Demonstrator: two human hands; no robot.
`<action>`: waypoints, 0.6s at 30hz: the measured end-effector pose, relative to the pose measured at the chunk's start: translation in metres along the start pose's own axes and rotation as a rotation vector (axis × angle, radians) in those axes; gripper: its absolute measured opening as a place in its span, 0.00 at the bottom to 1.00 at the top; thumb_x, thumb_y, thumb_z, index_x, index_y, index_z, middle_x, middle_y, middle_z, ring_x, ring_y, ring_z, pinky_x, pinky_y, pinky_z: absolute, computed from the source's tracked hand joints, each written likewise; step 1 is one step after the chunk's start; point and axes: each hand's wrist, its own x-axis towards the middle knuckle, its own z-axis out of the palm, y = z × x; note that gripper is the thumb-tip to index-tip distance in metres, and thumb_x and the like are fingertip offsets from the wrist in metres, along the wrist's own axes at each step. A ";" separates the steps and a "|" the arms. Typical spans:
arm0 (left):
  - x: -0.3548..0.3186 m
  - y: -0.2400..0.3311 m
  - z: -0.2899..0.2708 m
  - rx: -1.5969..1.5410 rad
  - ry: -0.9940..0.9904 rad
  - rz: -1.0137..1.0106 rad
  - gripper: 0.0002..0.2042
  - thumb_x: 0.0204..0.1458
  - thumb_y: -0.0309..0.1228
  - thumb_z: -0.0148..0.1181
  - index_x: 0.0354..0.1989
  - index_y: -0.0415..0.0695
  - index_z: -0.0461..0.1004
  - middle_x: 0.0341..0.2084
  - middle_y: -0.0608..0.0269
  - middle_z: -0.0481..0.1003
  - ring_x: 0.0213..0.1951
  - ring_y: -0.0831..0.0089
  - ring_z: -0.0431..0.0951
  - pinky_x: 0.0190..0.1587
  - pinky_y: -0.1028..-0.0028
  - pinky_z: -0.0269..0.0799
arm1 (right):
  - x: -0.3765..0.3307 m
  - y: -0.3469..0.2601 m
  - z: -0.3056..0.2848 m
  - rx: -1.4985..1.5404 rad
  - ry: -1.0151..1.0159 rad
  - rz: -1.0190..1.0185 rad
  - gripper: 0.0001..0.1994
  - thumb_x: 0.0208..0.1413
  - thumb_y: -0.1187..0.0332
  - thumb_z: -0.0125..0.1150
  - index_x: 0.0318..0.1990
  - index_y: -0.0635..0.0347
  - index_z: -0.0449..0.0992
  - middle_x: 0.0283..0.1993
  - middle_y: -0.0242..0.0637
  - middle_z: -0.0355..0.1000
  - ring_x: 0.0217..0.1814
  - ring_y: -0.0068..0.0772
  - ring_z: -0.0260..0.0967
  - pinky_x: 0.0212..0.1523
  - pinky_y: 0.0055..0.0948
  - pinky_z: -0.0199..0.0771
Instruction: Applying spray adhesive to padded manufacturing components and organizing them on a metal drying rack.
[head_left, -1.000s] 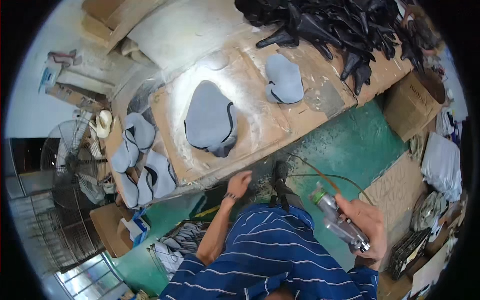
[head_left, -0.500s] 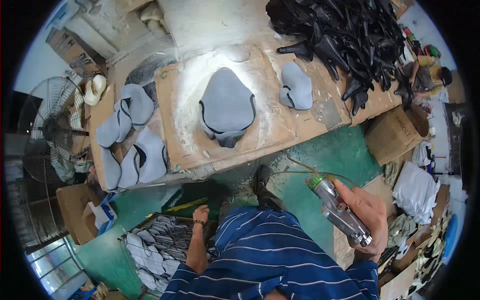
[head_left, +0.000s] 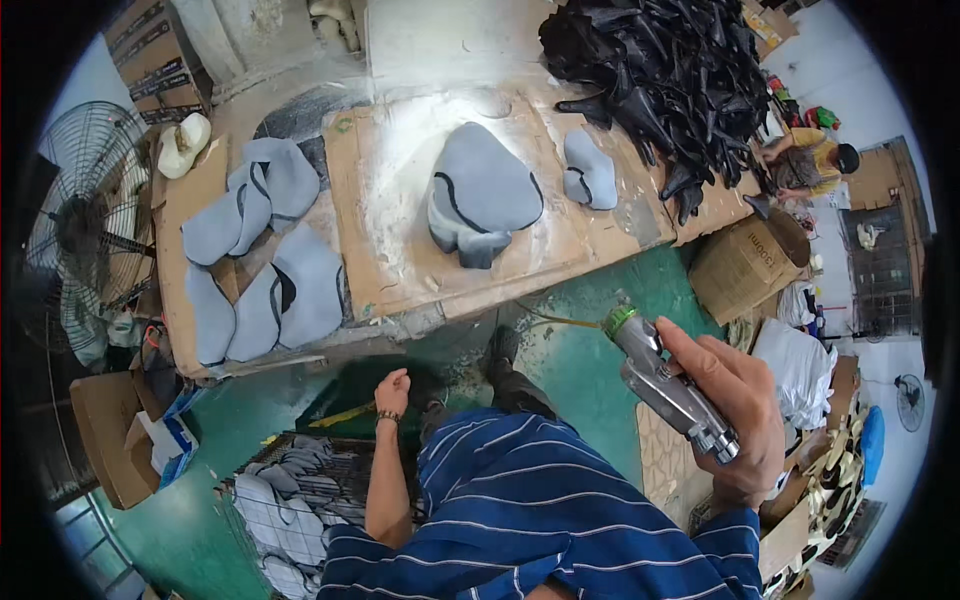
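My right hand point(head_left: 735, 405) is wrapped round a metal spray gun point(head_left: 672, 385) with a green collar at its nozzle, held over the floor in front of the table. Its forefinger stretches along the gun's upper side. My left hand point(head_left: 393, 390) hangs low before the table edge, its fingers curled together and nothing visible in them. On the table lies a grey bicycle-saddle-shaped piece point(head_left: 487, 180) with black edging, wide end away from the nearer dark nose. Further grey pieces lie left point(head_left: 310, 285) and a smaller grey piece point(head_left: 590, 172) right of it.
White-dusted cardboard point(head_left: 385, 275) covers the table. Black pieces point(head_left: 650, 80) are heaped at far right, near another person point(head_left: 815, 165). A wire basket point(head_left: 290, 500) of grey pieces stands by my left arm. A fan point(head_left: 85, 230) and open carton point(head_left: 115, 440) stand left; a hose point(head_left: 555, 318) trails behind the gun.
The saddle-shaped piece on the table has turned, so more of its left side shows. The whole view has shifted slightly. My right hand still grips the spray gun.
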 end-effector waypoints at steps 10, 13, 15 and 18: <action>0.000 0.031 -0.044 -0.216 0.080 0.032 0.17 0.58 0.37 0.66 0.54 0.46 0.82 0.41 0.57 0.85 0.43 0.68 0.84 0.48 0.68 0.78 | -0.034 -0.083 0.014 -0.120 -0.075 0.006 0.34 0.44 0.69 0.72 0.64 0.64 0.74 0.40 0.48 0.78 0.39 0.54 0.78 0.38 0.44 0.77; 0.003 0.053 -0.047 -0.234 0.043 0.013 0.15 0.61 0.36 0.64 0.52 0.44 0.83 0.44 0.57 0.84 0.46 0.68 0.84 0.51 0.68 0.77 | -0.048 -0.090 0.016 -0.130 -0.079 -0.024 0.36 0.44 0.68 0.72 0.65 0.63 0.72 0.39 0.46 0.77 0.39 0.52 0.78 0.37 0.44 0.76; 0.009 0.073 -0.052 -0.246 0.034 0.096 0.14 0.61 0.36 0.64 0.52 0.43 0.83 0.43 0.57 0.84 0.46 0.68 0.84 0.51 0.68 0.77 | -0.059 -0.097 0.009 -0.128 -0.112 -0.019 0.35 0.45 0.69 0.70 0.66 0.64 0.71 0.38 0.45 0.76 0.38 0.49 0.77 0.35 0.44 0.75; 0.022 0.103 -0.060 -0.249 0.042 0.214 0.14 0.61 0.36 0.64 0.52 0.43 0.82 0.42 0.60 0.84 0.44 0.71 0.82 0.50 0.70 0.76 | -0.083 -0.086 0.016 -0.128 -0.114 -0.013 0.34 0.47 0.69 0.68 0.65 0.64 0.72 0.38 0.45 0.76 0.38 0.49 0.77 0.34 0.43 0.75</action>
